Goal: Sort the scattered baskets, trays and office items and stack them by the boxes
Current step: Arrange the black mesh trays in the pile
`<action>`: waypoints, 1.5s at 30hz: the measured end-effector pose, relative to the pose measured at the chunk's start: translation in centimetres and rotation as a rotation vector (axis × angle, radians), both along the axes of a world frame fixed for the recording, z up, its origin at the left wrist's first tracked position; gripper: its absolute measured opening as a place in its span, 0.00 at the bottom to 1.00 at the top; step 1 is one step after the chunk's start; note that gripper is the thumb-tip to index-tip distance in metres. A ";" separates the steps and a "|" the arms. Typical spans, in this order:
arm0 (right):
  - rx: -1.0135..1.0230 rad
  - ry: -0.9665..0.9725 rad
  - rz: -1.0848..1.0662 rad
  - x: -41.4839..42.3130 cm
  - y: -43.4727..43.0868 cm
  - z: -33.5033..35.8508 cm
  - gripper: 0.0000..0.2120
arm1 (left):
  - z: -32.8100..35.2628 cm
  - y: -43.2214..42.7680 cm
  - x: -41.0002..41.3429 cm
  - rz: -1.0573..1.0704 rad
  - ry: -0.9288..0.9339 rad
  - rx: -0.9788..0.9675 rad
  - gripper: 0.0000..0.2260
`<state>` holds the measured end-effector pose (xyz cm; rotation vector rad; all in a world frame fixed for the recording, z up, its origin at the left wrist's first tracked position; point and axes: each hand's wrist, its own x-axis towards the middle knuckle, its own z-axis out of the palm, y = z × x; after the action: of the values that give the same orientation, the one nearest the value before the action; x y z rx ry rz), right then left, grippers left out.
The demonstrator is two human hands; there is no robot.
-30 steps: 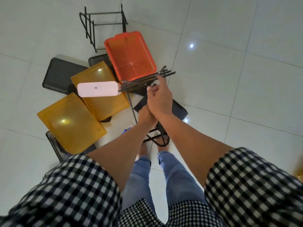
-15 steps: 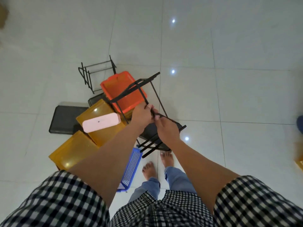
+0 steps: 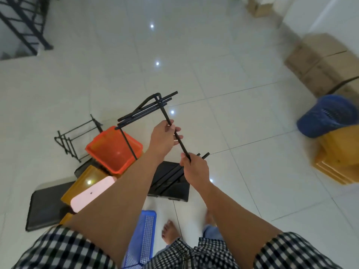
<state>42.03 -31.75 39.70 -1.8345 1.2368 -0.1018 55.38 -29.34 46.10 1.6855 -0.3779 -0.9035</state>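
Both hands have a tight grip on one thin bar of the black wire rack (image 3: 143, 111). The left hand (image 3: 164, 136) is higher up the bar, with its fingers (image 3: 177, 131) curled round it. The right hand (image 3: 195, 169) holds the same bar lower down, closed round it like a fist. Both arms reach out in front of the body. The rack is up in the air, tilted, above the pile of things on the floor.

The rack is made of skinny black metal rods joined into a frame. Below it sits an orange basket (image 3: 113, 152) made of plastic. Next to that are shiny yellow trays (image 3: 85, 181) and a flat pink thing (image 3: 91, 193), which may be a lid, but it is too blurry to be sure. Flat black trays (image 3: 46, 206) lie under and beside them. A second wire rack (image 3: 75, 136) lies just beside the orange basket. A blue mesh basket (image 3: 144, 235) lies near the person's bare feet (image 3: 170, 232). The sleeves (image 3: 64, 249) have black and white checks.

The floor (image 3: 213, 55) is made of big, shiny white tiles with little dots of light on them. Brown cardboard boxes (image 3: 320, 61) stand well away on the right, by the wall. Near them a dark blue basket (image 3: 326, 115) rests on top of a pile of yellow trays (image 3: 338, 162). A black stair rail (image 3: 21, 22) is at the top left.
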 end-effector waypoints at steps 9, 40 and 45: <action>0.106 0.004 -0.300 -8.5 -9.1 1.4 0.17 | -1.6 -8.1 -8.6 -0.501 -0.278 0.208 0.13; 0.137 -0.072 -1.044 -30.0 -46.7 0.3 0.18 | -6.7 -46.9 -29.7 -1.533 -0.900 0.391 0.12; 0.171 -0.021 -1.104 -27.0 -53.9 0.3 0.18 | -6.0 -55.2 -26.1 -1.595 -0.897 0.391 0.13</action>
<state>15.05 -85.63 39.96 -0.8260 2.0291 -0.5910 29.26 -84.56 40.14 1.8871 -2.5010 -1.2327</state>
